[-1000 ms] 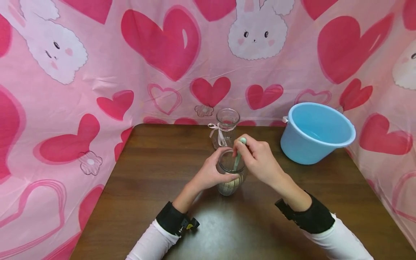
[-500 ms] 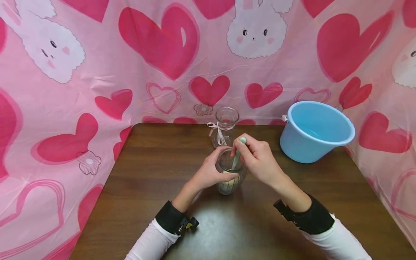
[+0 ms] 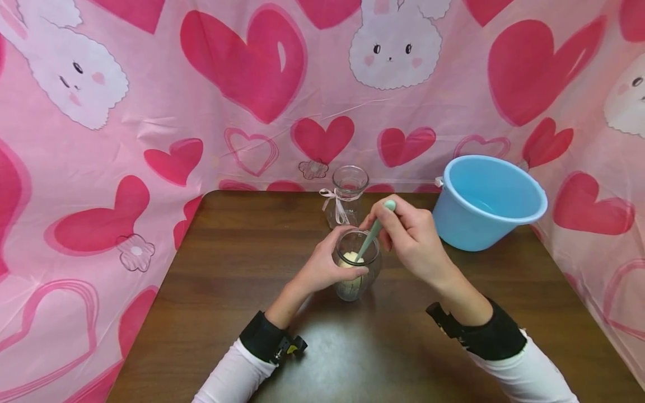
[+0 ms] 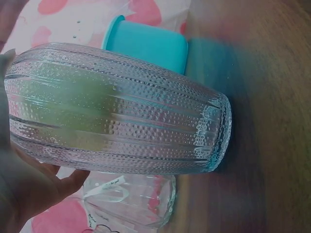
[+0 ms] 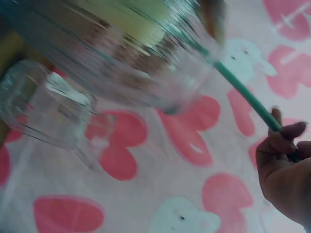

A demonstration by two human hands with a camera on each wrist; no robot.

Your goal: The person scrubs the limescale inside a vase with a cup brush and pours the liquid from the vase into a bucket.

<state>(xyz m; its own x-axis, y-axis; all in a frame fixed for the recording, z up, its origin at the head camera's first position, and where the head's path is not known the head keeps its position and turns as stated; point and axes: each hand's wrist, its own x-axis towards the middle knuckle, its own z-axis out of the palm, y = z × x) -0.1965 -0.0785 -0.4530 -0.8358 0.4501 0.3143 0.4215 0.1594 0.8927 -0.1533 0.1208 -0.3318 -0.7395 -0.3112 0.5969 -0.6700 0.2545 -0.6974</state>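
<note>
A dark brown wooden counter [image 3: 227, 313] stands inside a pink cloth backdrop [image 3: 151, 112] printed with red hearts and white rabbits. Nearest to the camera, two forearms in white sleeves with black wrist bands come in from the bottom edge.

The left hand [image 3: 322, 268] is curled around the side of a ribbed glass jar [image 3: 355, 268], which stands upright on the counter near its middle. In the left wrist view the dotted and ribbed wall of the jar [image 4: 121, 121] fills the picture, with the palm and fingers pressed against it, and something pale yellow-green shows through the glass.

The right hand [image 3: 410, 240] is just right of the jar and pinches the upper end of a mint green spoon [image 3: 375, 229]. The spoon leans to the right, and its lower end is inside the mouth of the jar, on a pale yellow lump [image 3: 351, 258]. In the right wrist view the fingers [image 5: 284, 138] are closed on the green handle [image 5: 243, 94].

Just behind the jar stands a small clear glass vase [image 3: 347, 196] with a pale ribbon tied at its neck. At the far right corner of the counter sits a light blue plastic bucket [image 3: 486, 204], well apart from the hands.
</note>
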